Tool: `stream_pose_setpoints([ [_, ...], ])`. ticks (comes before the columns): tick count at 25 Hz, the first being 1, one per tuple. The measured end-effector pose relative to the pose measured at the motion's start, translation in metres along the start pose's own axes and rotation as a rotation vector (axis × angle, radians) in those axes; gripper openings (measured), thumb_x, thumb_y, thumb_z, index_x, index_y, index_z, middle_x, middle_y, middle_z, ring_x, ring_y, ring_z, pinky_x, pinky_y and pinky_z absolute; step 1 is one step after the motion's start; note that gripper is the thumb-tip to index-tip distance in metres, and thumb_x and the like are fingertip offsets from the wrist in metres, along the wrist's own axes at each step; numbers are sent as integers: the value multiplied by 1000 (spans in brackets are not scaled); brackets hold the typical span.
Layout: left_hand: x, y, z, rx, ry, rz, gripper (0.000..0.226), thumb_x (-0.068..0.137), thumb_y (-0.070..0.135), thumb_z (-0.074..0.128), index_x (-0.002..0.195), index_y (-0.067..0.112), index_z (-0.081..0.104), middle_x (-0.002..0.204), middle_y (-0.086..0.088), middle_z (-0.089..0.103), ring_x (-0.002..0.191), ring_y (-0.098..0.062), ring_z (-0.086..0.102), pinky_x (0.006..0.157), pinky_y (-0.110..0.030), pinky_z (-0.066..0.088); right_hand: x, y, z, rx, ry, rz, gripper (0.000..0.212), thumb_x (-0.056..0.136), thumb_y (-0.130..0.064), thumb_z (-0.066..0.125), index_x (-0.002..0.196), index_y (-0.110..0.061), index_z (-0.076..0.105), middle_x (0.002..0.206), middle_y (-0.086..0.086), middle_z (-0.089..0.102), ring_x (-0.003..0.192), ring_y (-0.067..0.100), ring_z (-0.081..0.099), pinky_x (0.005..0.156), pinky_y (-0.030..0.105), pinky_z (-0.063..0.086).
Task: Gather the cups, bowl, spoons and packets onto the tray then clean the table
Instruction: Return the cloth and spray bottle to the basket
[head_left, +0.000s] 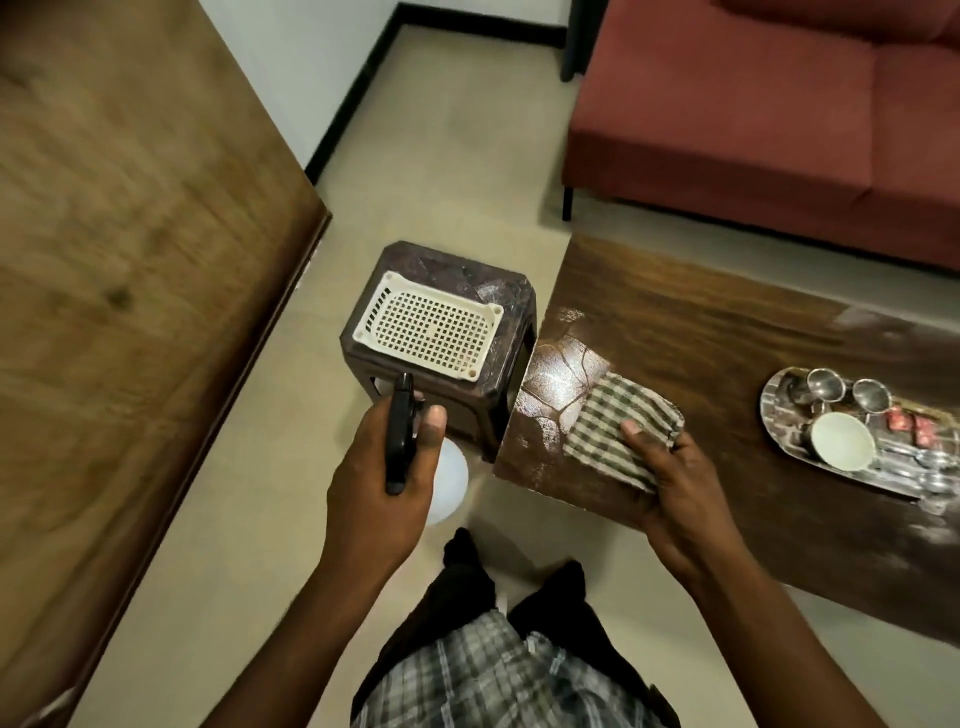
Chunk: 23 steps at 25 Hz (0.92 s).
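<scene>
One folded checked cloth of green and white (608, 431) is lain flat on the near left corner of the dark wooden table (701, 332), where the surface is seen wet and shiny. The cloth is grasped by the right hand (670, 478), thumb laid on top, fingers curled round its right edge.

Further right on the table, one oval steel tray (769, 410) is placed, its long axis along the table's length. On it are counted at least two steel cups (826, 384), one white bowl (841, 440) and two red packets (909, 423); the steel spoons (919, 460) are too blurred to be counted.

One white spray bottle with a black trigger (400, 441) is gripped at the neck by the left hand (384, 467), nozzle pointed away towards a brown plastic stool (498, 291).
</scene>
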<state>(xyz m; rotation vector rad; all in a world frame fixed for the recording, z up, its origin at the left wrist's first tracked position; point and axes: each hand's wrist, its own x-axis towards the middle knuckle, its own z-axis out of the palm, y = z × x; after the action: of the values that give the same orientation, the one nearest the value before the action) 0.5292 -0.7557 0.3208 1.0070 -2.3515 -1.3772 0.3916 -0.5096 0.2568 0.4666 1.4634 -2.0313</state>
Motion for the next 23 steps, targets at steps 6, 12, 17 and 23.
stream_pose_setpoints([
  [6, 19, 8, -56, -58, 76, 22, 38, 93, 72, 58, 120, 45, 61, 106, 21, 68, 104, 7, 65, 80, -22, 50, -17, -19, 59, -37, -37, -67, 37, 95, -25, 77, 132, -18, 72, 123, 15, 80, 109, 34, 79, 78, 40, 66],
  [12, 86, -23, -113, -37, 20, 67, 40, 96, 70, 60, 110, 33, 65, 90, 4, 69, 75, -15, 74, 71, -46, 64, -6, 0, 143, 48, 16, -18, 30, 101, -10, 67, 131, -7, 68, 118, 17, 80, 95, 28, 82, 66, 34, 65],
  [17, 157, -47, -140, 6, -64, 88, 51, 92, 80, 54, 115, 36, 63, 103, 10, 65, 80, -17, 77, 68, -36, 64, 12, 17, 210, 73, 51, -64, 33, 105, -11, 64, 137, -6, 65, 126, 17, 78, 117, 33, 76, 96, 42, 65],
  [23, 229, -59, -115, 44, -124, 138, 39, 102, 63, 57, 125, 33, 65, 106, -5, 59, 91, -24, 72, 78, -54, 65, 61, 24, 248, 123, 117, -8, 30, 109, -6, 56, 137, -4, 65, 127, 18, 78, 117, 32, 76, 90, 38, 66],
])
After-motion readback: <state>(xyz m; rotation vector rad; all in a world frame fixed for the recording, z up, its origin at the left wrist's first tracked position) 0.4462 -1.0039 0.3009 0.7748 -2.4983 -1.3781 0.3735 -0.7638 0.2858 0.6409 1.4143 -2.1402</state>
